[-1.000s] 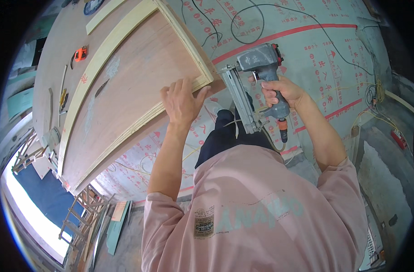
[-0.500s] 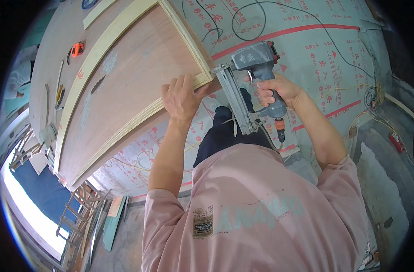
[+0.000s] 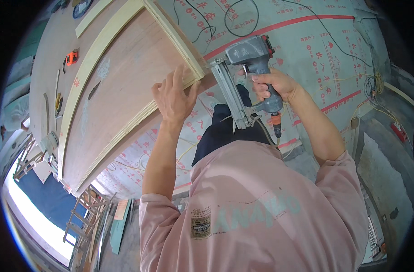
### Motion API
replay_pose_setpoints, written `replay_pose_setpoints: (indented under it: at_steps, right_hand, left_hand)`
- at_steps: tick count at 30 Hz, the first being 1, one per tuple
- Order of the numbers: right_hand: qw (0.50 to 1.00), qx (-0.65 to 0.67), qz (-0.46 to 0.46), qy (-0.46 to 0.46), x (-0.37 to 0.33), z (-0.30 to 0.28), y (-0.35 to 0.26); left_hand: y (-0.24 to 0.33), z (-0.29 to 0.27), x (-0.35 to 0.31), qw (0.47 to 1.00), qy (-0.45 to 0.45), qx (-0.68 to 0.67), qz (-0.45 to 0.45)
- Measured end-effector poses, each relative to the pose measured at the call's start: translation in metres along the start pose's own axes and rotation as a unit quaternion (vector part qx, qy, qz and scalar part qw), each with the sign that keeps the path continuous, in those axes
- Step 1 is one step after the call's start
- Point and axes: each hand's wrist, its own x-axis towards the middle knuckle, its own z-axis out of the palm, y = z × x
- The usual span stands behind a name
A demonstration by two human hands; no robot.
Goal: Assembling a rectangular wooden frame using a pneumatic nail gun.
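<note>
My right hand [image 3: 274,85] is wrapped around the grip of a grey pneumatic nail gun [image 3: 246,51]. Its nose meets the outer corner of a plywood frame, and an air hose runs from the orange fitting [image 3: 276,119] under the handle. With fingers hooked over the top and the thumb near the corner, my left hand [image 3: 173,97] grips the curved plywood strip [image 3: 134,119] along the near edge. A straight plywood strip [image 3: 173,38] joins it at that corner. Both lie on a broad reddish wooden panel [image 3: 134,68]; the fingertips' undersides are hidden.
An orange tape measure [image 3: 72,57] lies on the panel beyond another curved strip [image 3: 91,63]. Black cable [image 3: 242,34] loops across the printed floor covering [image 3: 302,41]. Tangled wires [image 3: 372,86] lie at right. A wooden rack [image 3: 82,213] stands at lower left.
The panel, nail gun and both hands sit slightly further left in view. The nail gun stays at the frame's corner, and each hand keeps its hold.
</note>
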Motion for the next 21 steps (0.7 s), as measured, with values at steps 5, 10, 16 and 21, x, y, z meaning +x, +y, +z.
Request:
replay_pose_setpoints:
  at_steps: [5, 10, 16, 21]
  right_hand:
    - [1.0, 0.022, 0.003, -0.003, 0.0, -0.007, 0.001]
    - [1.0, 0.014, 0.004, 0.0, 0.0, -0.006, 0.0]
    - [1.0, -0.001, 0.011, -0.012, 0.0, -0.001, -0.006]
    - [1.0, -0.006, 0.02, 0.001, 0.002, -0.002, -0.009]
  left_hand:
    - [-0.011, -0.002, -0.001, 0.998, -0.009, -0.051, 0.02]
    - [-0.015, 0.002, -0.002, 0.986, 0.06, -0.058, 0.147]
    - [-0.011, 0.006, -0.006, 0.986, 0.069, -0.038, 0.15]
    - [-0.011, 0.007, -0.005, 0.986, 0.069, -0.038, 0.146]
